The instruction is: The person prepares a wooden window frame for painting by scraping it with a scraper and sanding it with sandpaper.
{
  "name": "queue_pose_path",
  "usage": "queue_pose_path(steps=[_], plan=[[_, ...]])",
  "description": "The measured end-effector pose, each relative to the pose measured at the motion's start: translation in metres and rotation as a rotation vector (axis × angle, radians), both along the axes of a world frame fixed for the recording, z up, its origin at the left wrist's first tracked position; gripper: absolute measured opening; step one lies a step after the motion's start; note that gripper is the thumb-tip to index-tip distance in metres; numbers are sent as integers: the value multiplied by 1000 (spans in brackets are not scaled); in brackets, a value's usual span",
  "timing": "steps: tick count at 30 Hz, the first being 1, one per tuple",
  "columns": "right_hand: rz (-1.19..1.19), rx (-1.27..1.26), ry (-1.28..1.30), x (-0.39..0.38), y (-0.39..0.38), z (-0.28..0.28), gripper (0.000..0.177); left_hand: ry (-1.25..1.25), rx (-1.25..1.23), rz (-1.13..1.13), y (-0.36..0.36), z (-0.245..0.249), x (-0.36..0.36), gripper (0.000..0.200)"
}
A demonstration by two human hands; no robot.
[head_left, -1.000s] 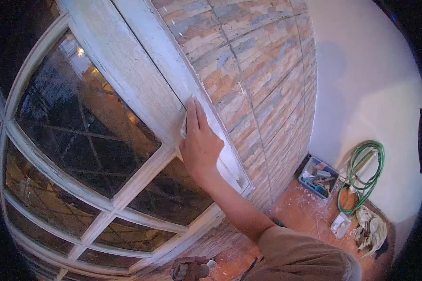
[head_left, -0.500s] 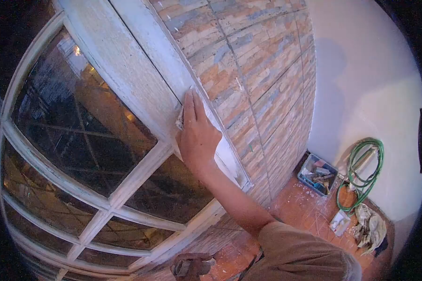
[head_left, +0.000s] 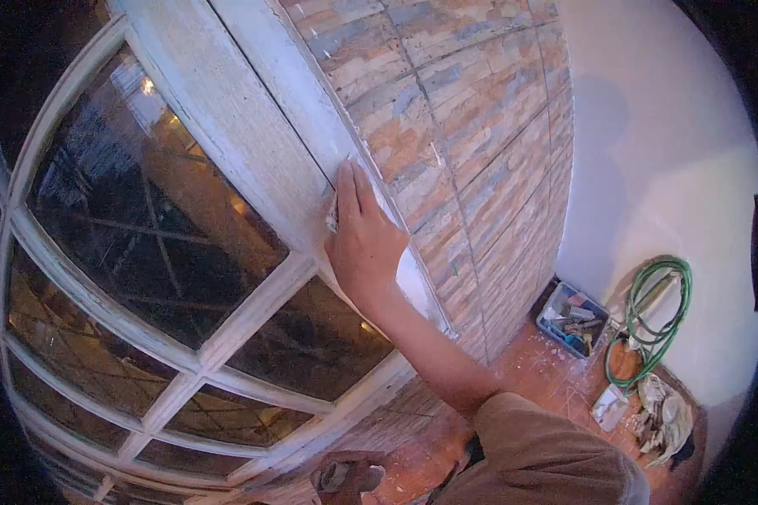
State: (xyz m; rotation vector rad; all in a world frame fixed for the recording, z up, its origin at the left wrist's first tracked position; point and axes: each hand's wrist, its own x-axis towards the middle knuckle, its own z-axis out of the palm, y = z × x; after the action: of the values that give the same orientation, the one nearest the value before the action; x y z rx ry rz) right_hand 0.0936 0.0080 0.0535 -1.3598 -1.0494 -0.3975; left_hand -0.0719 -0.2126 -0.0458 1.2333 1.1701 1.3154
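Note:
My right hand [head_left: 367,246] presses against the white-painted wooden frame [head_left: 312,118], fingers together and pointing up along it. Under the thumb side, the edge of a folded, white-dusted piece of sandpaper [head_left: 333,220] shows; the rest is hidden beneath the palm. A long dark gap runs down the frame to the fingertips. Left of the hand lie the door's dark glass panes [head_left: 152,202], divided by worn white bars. Low in the view, in shadow, my left hand [head_left: 349,475] is curled around a greyish thing that I cannot make out.
Stone-patterned tiles [head_left: 463,151] cover the wall beside the frame. On the reddish, paint-spotted floor [head_left: 531,370] stand a tool bin [head_left: 571,318], a coiled green hose [head_left: 682,295], a small white container [head_left: 609,406] and a crumpled cloth [head_left: 664,417].
The whole view has shifted slightly, so the frame and wall sit a little further right. My right hand remains against the frame at nearly the same spot.

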Motion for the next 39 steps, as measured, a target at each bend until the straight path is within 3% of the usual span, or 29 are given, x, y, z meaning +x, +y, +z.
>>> queue_pose_path(steps=[6, 9, 11, 13, 14, 16, 18, 19, 22, 26, 28, 31, 34, 36, 38, 39], plan=[[111, -50, 60, 11, -10, 1, 58, -220, 275, -183, 4, -5, -2, 14], [263, 221, 77, 38, -9, -15, 45, -90, 84, -211, 1, -20, -32, 14], [320, 253, 158, 61, -10, -41, 28, -114, 191, -173, 6, -16, -24, 15], [644, -96, 743, 78, -29, -43, 16, -141, 303, -131, 13, -14, -14, 15], [660, -88, 731, 81, -35, -43, 16, -150, 309, -107, 18, -15, -11, 16], [926, 79, 1133, 82, -40, -40, 20, -162, 325, -69, 28, -10, -4, 17], [1078, 98, 1250, 82, -37, -38, 22, 81, 150, 81, 36, 9, 6, 10], [1212, 117, 1379, 81, -37, -39, 23, -15, 112, 127, 42, 22, 21, 6], [1259, 93, 1469, 72, -25, -32, 19, 97, 93, 173, 80, 20, 39, 11], [1198, -6, 1320, 75, -20, -12, 23, -20, 103, 185, 131, 56, 81, 16], [1395, 19, 1414, 83, -15, -9, 24, -15, 148, 195, 154, 65, 98, 17], [1486, -27, 1424, 91, -7, -25, 26, -166, 264, 356, 174, 73, 129, 15], [1406, -97, 1326, 98, -8, -27, 23, -108, 365, 434, 185, 80, 144, 14], [1535, -132, 1325, 109, -2, -25, 19, -72, 423, 511, 194, 85, 151, 13], [1414, -185, 444, 123, 6, -27, 16, -25, 474, 585, 200, 90, 152, 12], [1436, -190, 442, 127, 10, -26, 16, -2, 490, 585, 202, 94, 149, 11]])
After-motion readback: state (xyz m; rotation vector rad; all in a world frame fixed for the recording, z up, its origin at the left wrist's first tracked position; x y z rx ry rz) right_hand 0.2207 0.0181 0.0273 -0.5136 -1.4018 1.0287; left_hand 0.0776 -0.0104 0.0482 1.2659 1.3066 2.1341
